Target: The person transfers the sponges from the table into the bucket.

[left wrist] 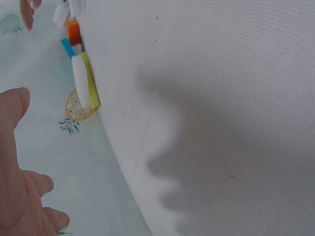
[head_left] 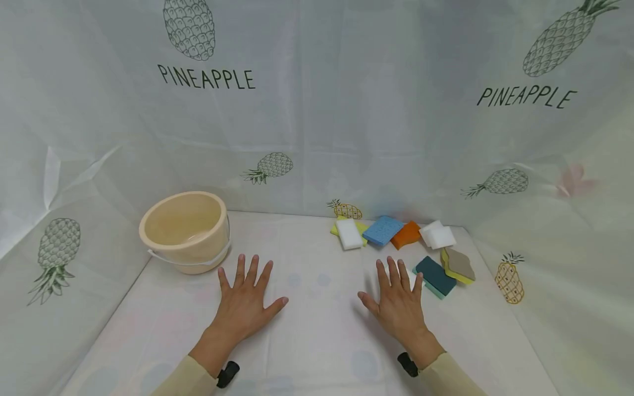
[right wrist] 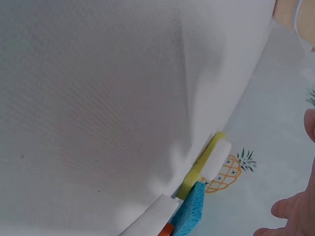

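Observation:
My left hand (head_left: 244,305) is spread above the table, palm down and holding nothing, just in front of a cream bucket (head_left: 184,256) with a white handle. My right hand (head_left: 398,305) is spread the same way, its fingertips nearest the sponges. Beyond it lie a white sponge (head_left: 349,234) on a yellow one, a blue sponge (head_left: 383,230), an orange sponge (head_left: 406,235) and white blocks (head_left: 438,235). To its right sit a dark green sponge (head_left: 435,276) and a yellow sponge with a grey-brown top (head_left: 458,265). Another white piece is partly hidden behind the right fingers.
A white cloth covers the table (head_left: 317,341). Pale sheeting (head_left: 346,110) printed with pineapples rises at the back and both sides. Each wrist carries a black strapped device (head_left: 228,374). The left hand casts a shadow on the cloth in the left wrist view.

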Tool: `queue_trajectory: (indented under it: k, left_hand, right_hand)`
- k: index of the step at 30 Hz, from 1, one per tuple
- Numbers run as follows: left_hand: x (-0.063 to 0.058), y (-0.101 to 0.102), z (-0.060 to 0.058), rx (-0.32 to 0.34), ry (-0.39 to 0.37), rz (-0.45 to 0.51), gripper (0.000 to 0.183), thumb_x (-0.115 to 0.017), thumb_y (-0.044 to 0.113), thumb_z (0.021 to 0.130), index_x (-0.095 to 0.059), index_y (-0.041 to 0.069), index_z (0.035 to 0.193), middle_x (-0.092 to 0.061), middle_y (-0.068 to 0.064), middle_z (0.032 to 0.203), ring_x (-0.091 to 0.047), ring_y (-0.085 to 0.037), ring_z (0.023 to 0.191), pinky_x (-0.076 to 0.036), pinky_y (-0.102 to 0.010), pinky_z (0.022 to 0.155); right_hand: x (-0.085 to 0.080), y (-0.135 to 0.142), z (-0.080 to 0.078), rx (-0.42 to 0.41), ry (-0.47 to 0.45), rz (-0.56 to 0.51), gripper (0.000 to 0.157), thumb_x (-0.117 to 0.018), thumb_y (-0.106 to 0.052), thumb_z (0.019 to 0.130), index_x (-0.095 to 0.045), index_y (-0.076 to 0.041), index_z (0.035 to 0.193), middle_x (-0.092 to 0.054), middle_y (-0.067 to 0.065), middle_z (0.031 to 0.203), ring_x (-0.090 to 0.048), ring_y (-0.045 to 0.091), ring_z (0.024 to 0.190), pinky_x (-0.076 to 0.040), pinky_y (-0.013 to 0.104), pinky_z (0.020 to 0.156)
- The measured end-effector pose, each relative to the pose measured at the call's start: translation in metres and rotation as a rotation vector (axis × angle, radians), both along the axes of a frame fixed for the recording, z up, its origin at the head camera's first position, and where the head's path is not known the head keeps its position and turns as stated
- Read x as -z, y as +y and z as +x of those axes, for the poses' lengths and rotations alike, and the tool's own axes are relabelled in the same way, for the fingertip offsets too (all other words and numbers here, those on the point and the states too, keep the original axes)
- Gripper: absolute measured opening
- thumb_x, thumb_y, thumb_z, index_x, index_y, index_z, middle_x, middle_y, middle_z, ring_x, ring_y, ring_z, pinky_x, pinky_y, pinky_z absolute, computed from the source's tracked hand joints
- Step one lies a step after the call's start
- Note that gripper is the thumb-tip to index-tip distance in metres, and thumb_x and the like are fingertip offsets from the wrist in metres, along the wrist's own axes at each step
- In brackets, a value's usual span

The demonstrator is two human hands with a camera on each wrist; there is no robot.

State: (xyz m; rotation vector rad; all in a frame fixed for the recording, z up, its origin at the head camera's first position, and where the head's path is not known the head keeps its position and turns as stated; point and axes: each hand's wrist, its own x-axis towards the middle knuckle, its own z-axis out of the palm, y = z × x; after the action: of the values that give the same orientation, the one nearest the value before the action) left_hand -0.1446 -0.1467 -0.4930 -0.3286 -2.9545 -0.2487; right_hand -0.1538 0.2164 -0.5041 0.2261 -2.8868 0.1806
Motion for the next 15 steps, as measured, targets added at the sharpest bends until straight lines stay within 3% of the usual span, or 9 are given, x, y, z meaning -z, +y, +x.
queue_trajectory:
  k: [9,15]
  left_hand:
    - [-0.003,-0.003,0.002,-0.004,0.008,-0.006,0.093,-0.051,0.078,0.096,-0.037,0.017,0.166,-0.026,-0.020,0.172,-0.008,-0.046,0.163,-0.004,-0.082,0.120]
    - [-0.014,-0.012,0.002,-0.028,0.051,0.066,0.082,-0.055,0.063,0.103,-0.040,0.010,0.164,-0.032,-0.025,0.169,-0.013,-0.048,0.161,-0.007,-0.079,0.123]
  right_hand:
    - [0.002,-0.004,-0.003,-0.018,0.025,-0.021,0.093,-0.063,-0.065,0.097,-0.037,-0.004,0.163,-0.033,0.024,0.169,-0.022,0.046,0.159,-0.006,0.080,0.122]
    - [0.002,-0.014,-0.003,-0.047,0.091,-0.081,0.094,-0.073,-0.052,0.095,-0.036,0.004,0.160,-0.038,0.026,0.166,-0.029,0.046,0.156,-0.017,0.079,0.122]
